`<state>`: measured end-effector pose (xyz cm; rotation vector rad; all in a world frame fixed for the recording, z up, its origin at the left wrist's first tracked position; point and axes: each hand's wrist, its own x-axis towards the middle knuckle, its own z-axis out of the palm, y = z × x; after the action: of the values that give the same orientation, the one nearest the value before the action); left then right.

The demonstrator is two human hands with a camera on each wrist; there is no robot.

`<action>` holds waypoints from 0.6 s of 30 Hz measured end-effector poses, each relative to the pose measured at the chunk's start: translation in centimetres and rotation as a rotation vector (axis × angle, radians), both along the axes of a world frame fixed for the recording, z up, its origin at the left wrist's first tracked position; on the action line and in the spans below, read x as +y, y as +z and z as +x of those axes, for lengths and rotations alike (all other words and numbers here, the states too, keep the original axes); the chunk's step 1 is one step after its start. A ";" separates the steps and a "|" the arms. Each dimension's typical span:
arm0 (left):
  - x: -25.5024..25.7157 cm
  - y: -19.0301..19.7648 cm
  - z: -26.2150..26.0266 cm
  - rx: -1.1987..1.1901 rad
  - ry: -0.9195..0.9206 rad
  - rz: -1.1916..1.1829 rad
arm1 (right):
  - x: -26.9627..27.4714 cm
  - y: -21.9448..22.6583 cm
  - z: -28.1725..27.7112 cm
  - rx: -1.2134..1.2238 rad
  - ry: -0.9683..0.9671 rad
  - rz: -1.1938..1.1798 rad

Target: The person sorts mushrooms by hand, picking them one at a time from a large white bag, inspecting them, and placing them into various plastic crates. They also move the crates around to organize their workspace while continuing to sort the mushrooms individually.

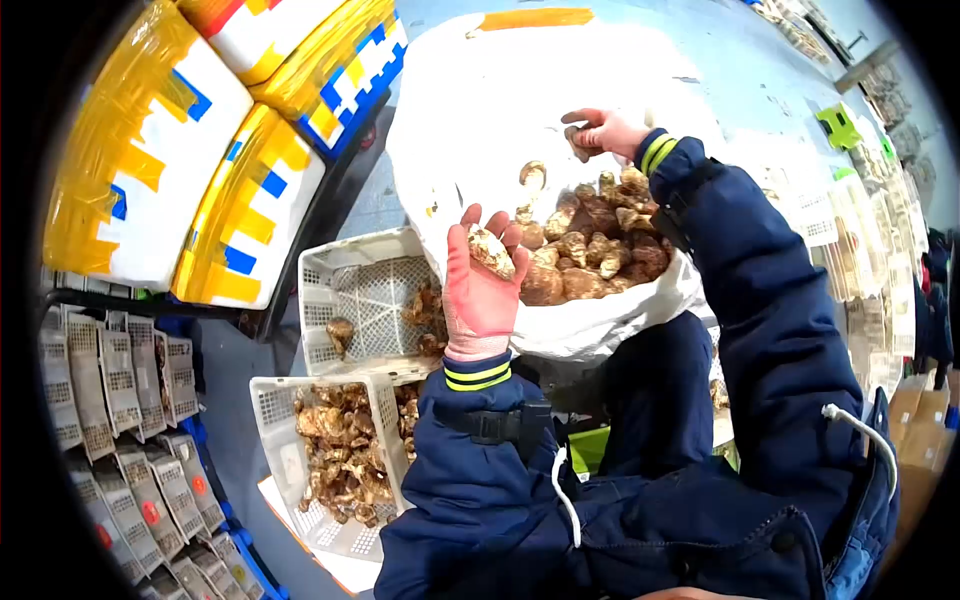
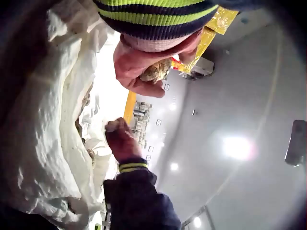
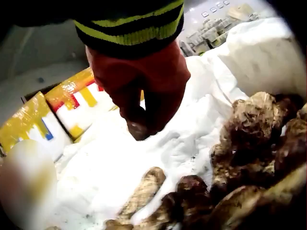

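Palm up, the left hand (image 1: 482, 290) (image 2: 139, 67) holds a pale brown mushroom (image 1: 490, 252) (image 2: 156, 71), its fingers curled around it. Higher up and to the right in the head view, the right hand (image 1: 612, 134) (image 2: 123, 141) (image 3: 139, 79) pinches another mushroom (image 1: 578, 144) between thumb and fingers; the right wrist view shows that one mostly in shadow. Below the right hand, a heap of brown mushrooms (image 1: 603, 250) (image 3: 244, 129) lies in a white bag (image 1: 600, 325) (image 2: 41, 120). One pale mushroom (image 1: 533, 176) (image 3: 144, 191) lies at the heap's edge.
Left of the bag, one crate (image 1: 312, 290) holds a few mushrooms and a lower crate (image 1: 275, 420) holds many. Taped white boxes (image 1: 150, 200) stand at the upper left, beside stacked baskets (image 1: 120, 375). More clear containers (image 1: 850, 235) stand on the right.
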<state>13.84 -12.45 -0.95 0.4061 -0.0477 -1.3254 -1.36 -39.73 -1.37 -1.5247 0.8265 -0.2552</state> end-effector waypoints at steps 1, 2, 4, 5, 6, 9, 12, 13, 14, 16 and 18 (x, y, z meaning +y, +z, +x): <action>-0.1 0.0 -0.3 0.017 -0.045 -0.035 | 0.7 0.8 -0.9 -0.098 -0.010 0.041; -0.2 0.0 -0.6 0.035 -0.091 -0.070 | 1.6 2.0 -1.9 -0.196 -0.020 0.081; -0.5 0.0 -1.0 0.036 -0.148 -0.043 | 7.2 4.5 -4.7 -0.621 -0.061 0.451; -0.5 0.1 -1.6 0.020 -0.154 -0.038 | 9.7 5.3 -5.7 -0.695 -0.069 0.491; -0.5 0.0 -2.1 0.001 -0.158 -0.033 | 11.8 5.8 -6.2 -0.772 -0.073 0.530; 0.0 -0.2 -3.4 -0.063 -0.237 -0.054 | 16.4 6.2 -7.9 -0.817 -0.095 0.454; 1.0 0.2 -5.0 -0.098 -0.209 0.026 | 19.0 6.6 -10.9 -0.857 -0.160 0.402; 1.2 -0.2 -4.8 -0.014 -0.299 -0.107 | 19.4 6.7 -12.3 -0.849 -0.180 0.347; 1.4 -0.7 -4.6 0.075 -0.394 -0.235 | 19.9 6.8 -13.9 -0.840 -0.205 0.292; 1.5 -0.8 -5.3 0.100 -0.411 -0.219 | 20.9 7.0 -16.6 -0.776 -0.301 0.193; 1.6 -0.7 -5.9 0.091 -0.443 -0.230 | 21.8 6.9 -19.3 -0.781 -0.340 0.163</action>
<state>7.89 -10.85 -1.65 0.1404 -0.2226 -1.7521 -20.68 -17.93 5.54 -0.9913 0.4492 -0.9418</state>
